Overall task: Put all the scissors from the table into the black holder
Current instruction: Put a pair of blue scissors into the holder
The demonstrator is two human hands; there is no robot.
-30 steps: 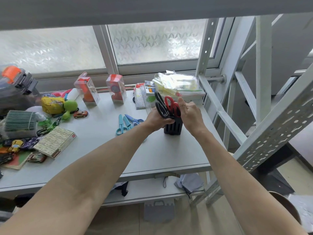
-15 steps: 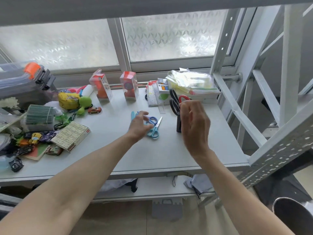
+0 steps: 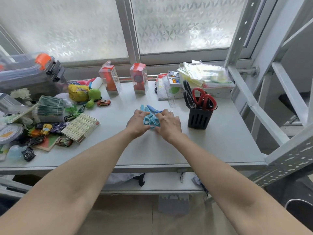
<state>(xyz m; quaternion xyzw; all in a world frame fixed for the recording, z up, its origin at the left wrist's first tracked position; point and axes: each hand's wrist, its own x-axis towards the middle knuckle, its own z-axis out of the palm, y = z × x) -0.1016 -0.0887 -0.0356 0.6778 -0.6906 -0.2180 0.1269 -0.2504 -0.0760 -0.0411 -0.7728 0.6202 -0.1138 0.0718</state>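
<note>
Scissors status: blue scissors (image 3: 151,117) lie flat on the grey table (image 3: 220,143), mid-table, well left of the black holder (image 3: 199,118). Looks like two or three blue pairs bunched together, blades pointing away toward the window; exact count can't be told, hands cover the handles. Left hand (image 3: 138,122) sits on the left side of the bunch, fingers curled down onto the handles; right hand (image 3: 167,122) on the right side, fingers bent and touching the handles too. Both hands partly closed around the bunch, scissors look to be resting on the table; whether either has a firm grip I can't tell. Holder stands upright near the table's right side, with red-handled scissors (image 3: 205,99) and black-handled scissors (image 3: 188,94) in it, handles up. Toy cars, boxes and other clutter fill the table's left end, away from the hands.
</note>
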